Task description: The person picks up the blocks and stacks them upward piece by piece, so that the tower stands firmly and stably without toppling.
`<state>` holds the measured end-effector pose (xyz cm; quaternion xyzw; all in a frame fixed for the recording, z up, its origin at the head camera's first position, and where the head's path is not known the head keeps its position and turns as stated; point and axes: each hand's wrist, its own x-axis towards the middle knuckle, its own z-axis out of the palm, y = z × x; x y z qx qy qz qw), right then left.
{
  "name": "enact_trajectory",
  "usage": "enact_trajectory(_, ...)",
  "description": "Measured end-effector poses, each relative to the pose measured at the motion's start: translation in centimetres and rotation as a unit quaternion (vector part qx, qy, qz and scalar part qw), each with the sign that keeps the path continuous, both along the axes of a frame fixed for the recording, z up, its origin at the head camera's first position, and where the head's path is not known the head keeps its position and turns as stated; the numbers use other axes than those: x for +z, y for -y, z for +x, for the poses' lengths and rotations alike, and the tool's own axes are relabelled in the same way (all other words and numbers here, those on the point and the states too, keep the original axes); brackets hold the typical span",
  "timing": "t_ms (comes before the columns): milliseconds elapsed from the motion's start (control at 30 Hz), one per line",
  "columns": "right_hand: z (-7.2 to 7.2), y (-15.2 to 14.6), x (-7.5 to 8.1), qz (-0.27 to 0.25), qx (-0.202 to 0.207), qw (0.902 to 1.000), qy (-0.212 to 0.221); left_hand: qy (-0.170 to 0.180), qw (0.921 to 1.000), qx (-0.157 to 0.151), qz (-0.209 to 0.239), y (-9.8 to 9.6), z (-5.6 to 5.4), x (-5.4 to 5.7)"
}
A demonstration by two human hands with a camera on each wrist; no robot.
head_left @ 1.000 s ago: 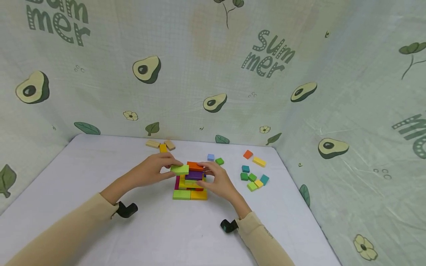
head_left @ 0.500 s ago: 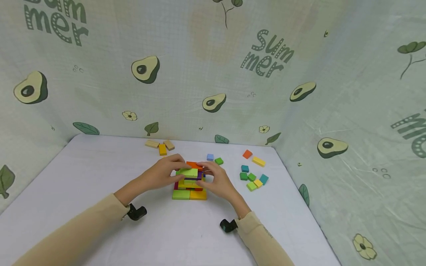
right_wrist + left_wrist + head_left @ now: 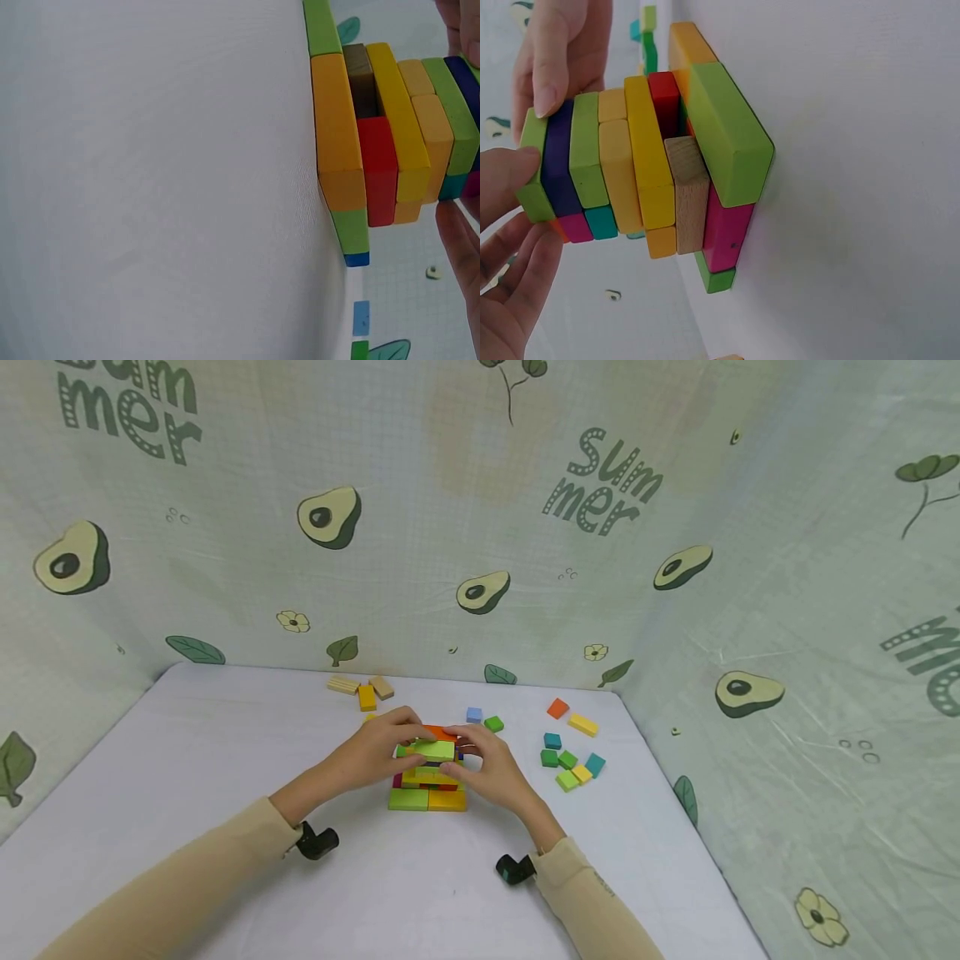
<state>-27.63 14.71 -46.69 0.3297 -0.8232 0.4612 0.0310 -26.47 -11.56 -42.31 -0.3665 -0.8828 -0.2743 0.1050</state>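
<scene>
A tower of wooden blocks (image 3: 646,150) in several colours stands on a wider block base (image 3: 408,800). My left hand (image 3: 375,747) pinches a light green block (image 3: 435,750) at the tower's top, thumb on its near side and fingers behind. In the left wrist view this block lies flat against a purple block (image 3: 561,161). My right hand (image 3: 491,768) holds the upper tower from the right, its thumb in front and fingers over the orange block (image 3: 441,734). Fingers (image 3: 456,232) of the right hand sit beside a teal block (image 3: 452,186).
Loose green, teal and yellow blocks (image 3: 567,760) lie right of the tower. An orange-red block (image 3: 557,707) and a yellow one (image 3: 583,725) are farther back. Plain wood pieces (image 3: 343,685) and a yellow block (image 3: 367,697) lie behind at left. A printed cloth (image 3: 405,527) hangs behind the table.
My left hand has moved right with the light green block, bringing it from the tower's left side onto the top, in front of the orange block. The right hand has stayed in place.
</scene>
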Motion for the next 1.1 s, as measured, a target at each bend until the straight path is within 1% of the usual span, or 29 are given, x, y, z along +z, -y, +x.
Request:
enact_trajectory(100, 0.02, -0.02, 0.07, 0.007, -0.003, 1.0, 0.0, -0.008, 1.0, 0.001, 0.002, -0.16, 0.1, 0.03)
enact_trajectory(267, 0.12, 0.07, 0.17, 0.011, -0.005, 0.9999, -0.001, -0.004, 1.0, 0.001, 0.009, -0.28, 0.24, 0.14)
enact_trajectory(367, 0.17, 0.09, 0.25, 0.01, -0.005, 0.9999, 0.001, -0.001, 0.9999, 0.006, 0.01, -0.33, 0.25, 0.08)
enact_trajectory(600, 0.22, 0.08, 0.31, 0.01, -0.004, 0.9999, -0.003, -0.01, 0.9998, 0.008, 0.015, -0.33, 0.19, -0.2)
enact_trajectory(800, 0.24, 0.09, 0.3, 0.008, -0.003, 0.9999, -0.006, 0.001, 0.9997, 0.009, 0.021, -0.42, 0.23, -0.17)
enact_trajectory(967, 0.21, 0.1, 0.26, 0.007, -0.001, 0.9999, -0.008, -0.003, 0.9997, 0.006, 0.023, -0.47, 0.25, -0.19)
enact_trajectory(1100, 0.19, 0.12, 0.28, 0.01, -0.002, 0.9999, -0.005, 0.001, 0.9997, 0.008, 0.024, -0.52, 0.3, -0.22)
